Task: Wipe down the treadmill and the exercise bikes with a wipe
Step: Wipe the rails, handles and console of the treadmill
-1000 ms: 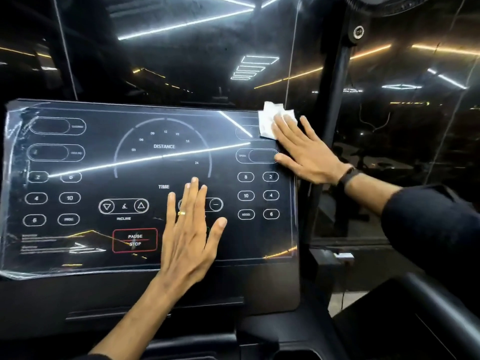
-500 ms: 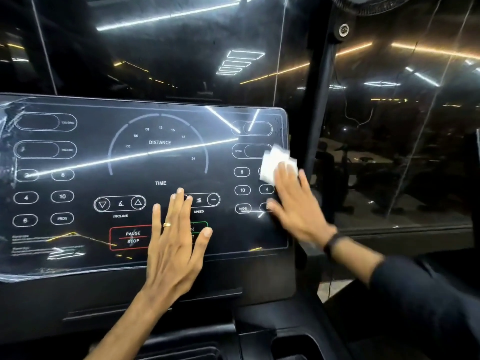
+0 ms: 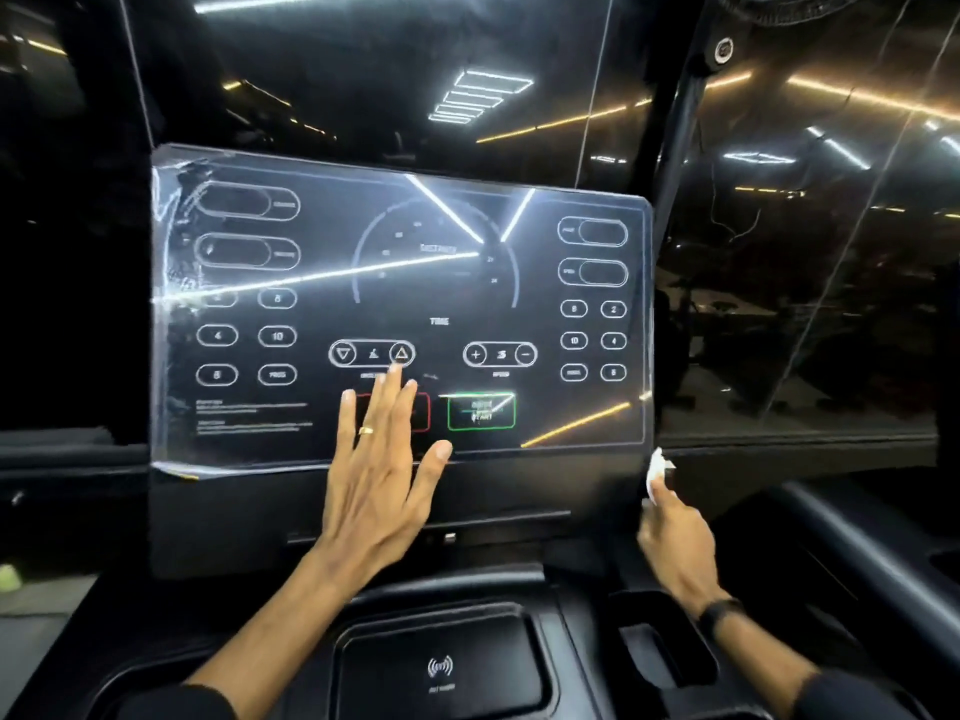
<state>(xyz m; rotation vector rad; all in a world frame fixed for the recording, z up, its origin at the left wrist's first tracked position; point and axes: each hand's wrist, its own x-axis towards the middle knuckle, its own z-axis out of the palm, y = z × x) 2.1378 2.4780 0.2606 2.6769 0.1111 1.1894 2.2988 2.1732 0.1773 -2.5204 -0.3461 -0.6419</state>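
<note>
Head view: left hand (image 3: 382,478) is bracing flat on glossy black treadmill console (image 3: 400,309), right hand (image 3: 675,543) is pinching crumpled white wipe (image 3: 658,470) — should be keeping firm, overlapping strokes.

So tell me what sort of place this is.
Most likely a gym: a treadmill console with incline, speed and start buttons, a wipe in the right hand, and dim equipment shapes behind the dark glass.

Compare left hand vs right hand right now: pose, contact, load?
The left hand lies flat with spread fingers on the console screen; the right hand sits off the panel's lower right corner. The left hand holds nothing and wears a ring; the right hand pinches the white wipe and wears a dark wristband. Both reach forward, palms down.
</note>
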